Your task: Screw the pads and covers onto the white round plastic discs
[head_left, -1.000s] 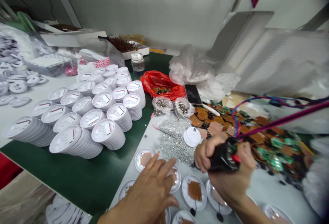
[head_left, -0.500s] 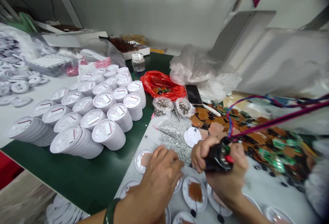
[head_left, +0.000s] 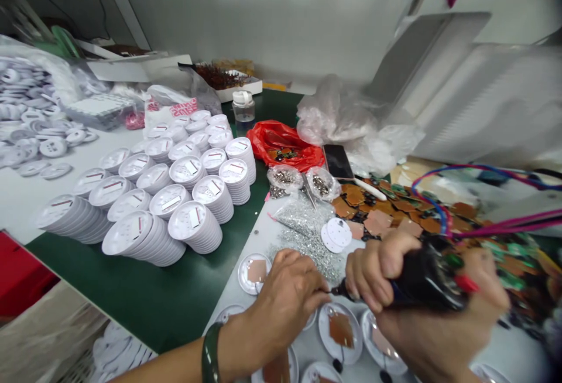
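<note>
My right hand (head_left: pixel 421 295) is wrapped round a black electric screwdriver (head_left: pixel 428 277), which lies nearly level with its bit towards the left. Fingertips of my left hand (head_left: pixel 292 301) are pinched together at the bit's tip; whatever they hold is too small to make out. Under and around both hands lie round white discs with brown circuit boards, one disc (head_left: pixel 340 333) between my hands and another (head_left: pixel 253 273) beyond my left hand. Loose silver screws (head_left: pixel 307 236) are heaped just past my fingers, next to two white perforated discs (head_left: pixel 337 234).
Stacked white round covers (head_left: pixel 195 228) fill the left of the green mat. Behind the screws are small bags of metal parts (head_left: pixel 322 184), tweezers (head_left: pixel 308 191), a red bag (head_left: pixel 285 146) and a phone (head_left: pixel 338 162). Brown boards (head_left: pixel 377 222) pile up at right, beneath the tool's wires.
The screwdriver has tipped from upright-looking to nearly level, its bit now at my left fingertips. My right hand has moved right and nearer. The view has shifted slightly left.
</note>
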Motion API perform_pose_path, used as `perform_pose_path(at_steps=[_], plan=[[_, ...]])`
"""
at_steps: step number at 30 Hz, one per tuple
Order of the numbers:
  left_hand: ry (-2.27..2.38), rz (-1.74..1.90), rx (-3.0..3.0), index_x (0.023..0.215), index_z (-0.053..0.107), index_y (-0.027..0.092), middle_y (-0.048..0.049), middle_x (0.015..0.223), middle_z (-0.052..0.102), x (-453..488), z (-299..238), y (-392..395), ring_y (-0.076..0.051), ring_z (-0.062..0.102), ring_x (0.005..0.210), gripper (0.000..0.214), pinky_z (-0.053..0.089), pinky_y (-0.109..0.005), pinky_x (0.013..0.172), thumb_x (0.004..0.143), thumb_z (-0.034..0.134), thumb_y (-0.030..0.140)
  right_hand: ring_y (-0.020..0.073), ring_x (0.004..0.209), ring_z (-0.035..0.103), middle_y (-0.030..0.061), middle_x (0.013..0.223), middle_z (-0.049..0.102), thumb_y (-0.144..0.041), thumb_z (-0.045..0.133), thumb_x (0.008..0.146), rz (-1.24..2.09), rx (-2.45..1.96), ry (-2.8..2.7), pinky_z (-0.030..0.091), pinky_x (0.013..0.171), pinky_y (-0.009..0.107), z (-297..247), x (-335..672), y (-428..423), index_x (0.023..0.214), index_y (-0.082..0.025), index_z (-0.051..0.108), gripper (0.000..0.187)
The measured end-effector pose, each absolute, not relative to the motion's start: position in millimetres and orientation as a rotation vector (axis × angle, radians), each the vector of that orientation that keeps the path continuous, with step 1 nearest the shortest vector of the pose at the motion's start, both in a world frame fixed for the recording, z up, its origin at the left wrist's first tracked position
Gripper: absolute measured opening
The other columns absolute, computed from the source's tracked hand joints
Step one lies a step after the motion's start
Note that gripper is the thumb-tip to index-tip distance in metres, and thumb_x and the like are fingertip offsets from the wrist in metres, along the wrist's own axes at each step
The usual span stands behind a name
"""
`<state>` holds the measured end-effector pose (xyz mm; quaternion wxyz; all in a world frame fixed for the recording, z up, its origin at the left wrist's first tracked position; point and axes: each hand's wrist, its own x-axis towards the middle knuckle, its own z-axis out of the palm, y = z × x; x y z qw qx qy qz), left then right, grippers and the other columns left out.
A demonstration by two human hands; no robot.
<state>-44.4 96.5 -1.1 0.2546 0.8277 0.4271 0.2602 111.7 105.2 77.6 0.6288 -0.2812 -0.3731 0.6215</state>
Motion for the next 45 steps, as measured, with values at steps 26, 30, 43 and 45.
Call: perform_pose_path(at_steps=[26, 30, 43, 45], plan=[[1.209, 0.702, 2.599, 0.112, 0.068, 0.024, 0.0032, 0.111, 0.076, -85, -20, 55, -0.021, 0.065, 0.106, 0.015, 0.042, -0.042, 0.107, 0.102, 0.062, 0.033, 0.0130, 0.038, 0.046, 0.0012, 0.046, 0.053, -0.066, 0.050, 0.090, 1.537, -0.593, -0.895, 0.035, 0.039, 0.025, 53, 70, 112, 0.064, -0.020, 0.066, 0.056], [1.228, 0.807, 2.822, 0.108, 0.070, 0.023, 0.0076, 0.115, 0.076, -82, -36, 46, -0.021, 0.064, 0.116, 0.014, 0.026, -0.042, 0.123, 0.099, 0.065, 0.033, 0.0131, 0.039, 0.046, 0.0012, 0.046, 0.053, -0.067, 0.052, 0.089, 1.581, -0.597, -0.896, 0.036, 0.038, 0.025, 43, 65, 111, 0.065, -0.019, 0.066, 0.056], [1.227, 0.855, 2.975, 0.094, 0.072, 0.023, 0.0073, 0.107, 0.077, -79, -48, 48, -0.020, 0.065, 0.111, 0.015, -0.002, -0.050, 0.128, 0.101, 0.063, 0.033, 0.0120, 0.038, 0.045, 0.0000, 0.047, 0.054, -0.062, 0.049, 0.093, 1.603, -0.619, -0.953, 0.035, 0.040, 0.025, 34, 62, 113, 0.068, -0.019, 0.065, 0.052], [1.215, 0.793, 2.970, 0.098, 0.073, 0.024, 0.0061, 0.109, 0.077, -81, -50, 48, -0.021, 0.064, 0.111, 0.014, 0.000, -0.051, 0.128, 0.100, 0.063, 0.033, 0.0119, 0.039, 0.043, -0.0003, 0.047, 0.054, -0.063, 0.049, 0.093, 1.636, -0.610, -0.965, 0.033, 0.039, 0.025, 29, 61, 113, 0.069, -0.020, 0.065, 0.052]])
